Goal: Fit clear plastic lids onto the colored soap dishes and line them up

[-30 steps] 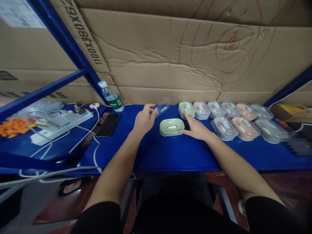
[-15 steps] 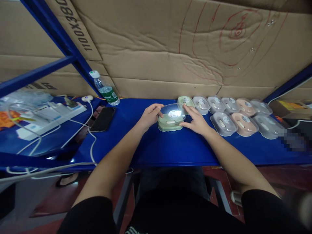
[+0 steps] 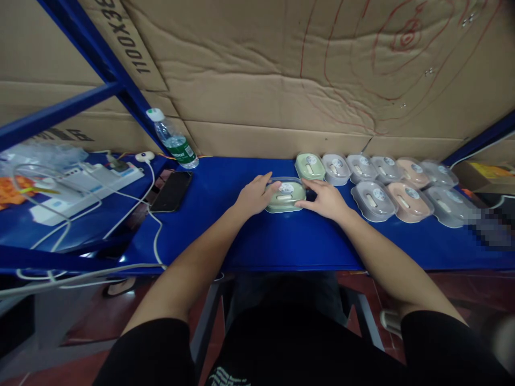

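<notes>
A pale green box with a clear domed lid (image 3: 285, 202) rests on the blue table in front of me. A round label and a small whitish piece show on its top. My left hand (image 3: 256, 196) grips the box at its left end, with the thumb over the lid. Around the right end curves my right hand (image 3: 326, 200), its thumb low on the front side and its fingers along the back edge. The lid sits level over the green base. Parts of both ends are hidden by my fingers.
Similar lidded boxes in green, grey and pink (image 3: 410, 202) stand in two rows at the right. A water bottle (image 3: 177, 143) and a black phone (image 3: 172, 191) are at the left, beside a white power strip (image 3: 52, 212) and cables. Cardboard (image 3: 241, 80) walls the back.
The clear lid was tilted up at the back over the green base; now it lies down flat on it. My left thumb has moved onto the lid. The view has shifted slightly.
</notes>
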A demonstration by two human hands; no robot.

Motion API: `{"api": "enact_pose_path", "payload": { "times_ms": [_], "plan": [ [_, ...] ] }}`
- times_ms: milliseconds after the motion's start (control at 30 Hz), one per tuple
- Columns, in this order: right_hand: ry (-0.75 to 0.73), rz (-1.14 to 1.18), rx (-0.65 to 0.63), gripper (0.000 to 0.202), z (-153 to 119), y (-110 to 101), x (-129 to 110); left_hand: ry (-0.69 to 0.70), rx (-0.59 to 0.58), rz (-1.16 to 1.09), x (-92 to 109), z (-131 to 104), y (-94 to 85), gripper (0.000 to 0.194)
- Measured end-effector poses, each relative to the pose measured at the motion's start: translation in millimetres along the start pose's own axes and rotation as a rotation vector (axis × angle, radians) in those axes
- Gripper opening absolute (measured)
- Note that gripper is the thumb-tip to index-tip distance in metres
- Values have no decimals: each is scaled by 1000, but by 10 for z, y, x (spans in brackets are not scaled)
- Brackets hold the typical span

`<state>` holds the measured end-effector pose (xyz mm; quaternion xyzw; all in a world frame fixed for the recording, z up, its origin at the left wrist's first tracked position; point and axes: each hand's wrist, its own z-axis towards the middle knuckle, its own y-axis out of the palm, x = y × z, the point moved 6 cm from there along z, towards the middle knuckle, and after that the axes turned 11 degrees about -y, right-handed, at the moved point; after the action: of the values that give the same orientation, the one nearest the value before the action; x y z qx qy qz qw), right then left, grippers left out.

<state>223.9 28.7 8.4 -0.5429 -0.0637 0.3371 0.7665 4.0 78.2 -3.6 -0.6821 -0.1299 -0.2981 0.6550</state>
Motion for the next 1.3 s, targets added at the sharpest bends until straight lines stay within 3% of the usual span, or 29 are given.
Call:
{"api": "enact_pose_path", "payload": {
  "times_ms": [133,433,567,633,700,800,900,967,1100,1200,1300],
  "plan": [
    [30,33,-82,71,4,0,11,-32,-120,93,-20,3,88,82],
    [40,85,-129,75,7,-13,-5,-49,-113,56,17,-28,-30,66],
    [27,53,-165,75,1,-9,18,4,-99,-19,32,-10,-62,56],
    [-11,22,-124,72,6,-65,22,37,-115,-89,59,-21,-65,50],
    [-39,-22,-13,68,8,-178,7,66,-190,-170,109,-59,-13,49],
    [-61,-44,166,59,-12,-356,-110,109,-392,-308,225,-163,170,49],
    [-165,14,180,47,-20,-382,-392,183,-527,-381,349,-268,334,52],
    [-280,64,95,42,-20,-304,-620,261,-489,-301,394,-292,360,44],
    [-407,93,-91,37,-43,-111,-872,346,-256,30,341,-233,255,38],
    [-345,14,-175,37,-56,-57,-797,284,-194,139,221,-156,182,50],
    [-245,-62,-181,40,-55,-120,-632,265,-186,150,152,-119,157,56]
  ]
}}
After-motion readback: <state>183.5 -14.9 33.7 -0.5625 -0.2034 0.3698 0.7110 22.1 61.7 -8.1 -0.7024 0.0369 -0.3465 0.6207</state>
